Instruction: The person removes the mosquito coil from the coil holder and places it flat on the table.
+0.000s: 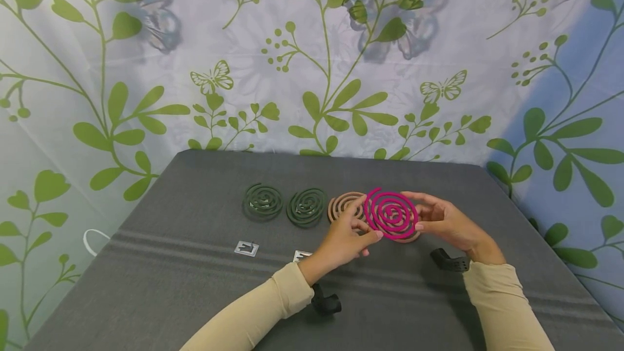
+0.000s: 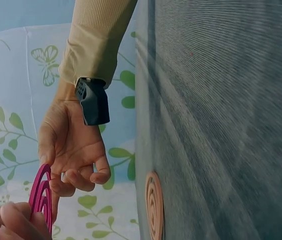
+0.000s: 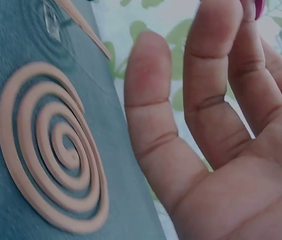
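Both hands hold a magenta mosquito coil point(image 1: 395, 213) raised above the table, its flat spiral facing the head camera. My left hand point(image 1: 345, 236) pinches its left edge between thumb and fingers. At the opposite edge, my right hand point(image 1: 450, 226) grips it with thumb and fingertips. Behind it, a tan coil point(image 1: 409, 239) lies on the table, partly covered by the magenta one. Another tan coil point(image 3: 71, 159) lies flat, seen whole in the right wrist view. Farther left are two dark green coils, one point(image 1: 308, 205) beside the other point(image 1: 263, 200).
A small silvery square plate point(image 1: 246, 248) with a cut-out lies in front of the green coils. A similar plate point(image 1: 302, 255) is partly hidden by the left forearm. Grey cloth point(image 1: 185, 286) covers the table. A leaf-patterned curtain point(image 1: 273, 91) hangs behind.
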Motion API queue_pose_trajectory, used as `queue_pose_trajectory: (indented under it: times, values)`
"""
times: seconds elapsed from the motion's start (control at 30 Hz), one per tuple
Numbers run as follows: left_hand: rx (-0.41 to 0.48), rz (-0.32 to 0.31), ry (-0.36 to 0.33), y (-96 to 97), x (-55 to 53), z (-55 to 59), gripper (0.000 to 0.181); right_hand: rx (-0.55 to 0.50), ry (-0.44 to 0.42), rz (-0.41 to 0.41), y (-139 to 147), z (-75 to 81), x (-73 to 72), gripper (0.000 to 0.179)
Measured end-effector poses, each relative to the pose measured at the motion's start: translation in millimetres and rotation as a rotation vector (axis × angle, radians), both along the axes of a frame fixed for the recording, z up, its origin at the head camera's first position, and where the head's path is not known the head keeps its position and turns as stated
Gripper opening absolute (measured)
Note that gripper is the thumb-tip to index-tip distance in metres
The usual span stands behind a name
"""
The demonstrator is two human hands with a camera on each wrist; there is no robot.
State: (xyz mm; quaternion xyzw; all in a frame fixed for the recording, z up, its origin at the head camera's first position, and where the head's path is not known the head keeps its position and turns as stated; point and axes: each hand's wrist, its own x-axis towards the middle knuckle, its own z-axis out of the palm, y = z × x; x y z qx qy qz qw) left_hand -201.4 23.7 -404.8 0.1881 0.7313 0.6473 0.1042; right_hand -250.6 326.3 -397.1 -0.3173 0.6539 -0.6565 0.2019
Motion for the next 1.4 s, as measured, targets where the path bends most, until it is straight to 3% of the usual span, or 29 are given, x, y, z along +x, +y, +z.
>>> queue_pose_trajectory:
  times: [0.43, 0.8, 1.13, 1.4]
  values:
    - [0.013, -0.007, -0.023, 42.7, -2.5, -1.8, 0.083, 0.059, 0.035, -0.039, 40, 1.2, 2.7, 0.069]
    - [0.03, 0.025, -0.04, 72.9, -4.8, -4.5, 0.083, 0.069, 0.045, -0.11, 65, -0.9, 7.7, 0.069]
    - [0.03, 0.037, -0.068, 93.6, -6.1, -13.5, 0.081, 0.073, 0.045, -0.079, 83, -9.5, 9.4, 0.073]
    - [0.014, 0.046, -0.099, 100.4, -10.7, -21.3, 0.083, 0.087, 0.008, -0.126, 86, -15.9, 11.0, 0.072]
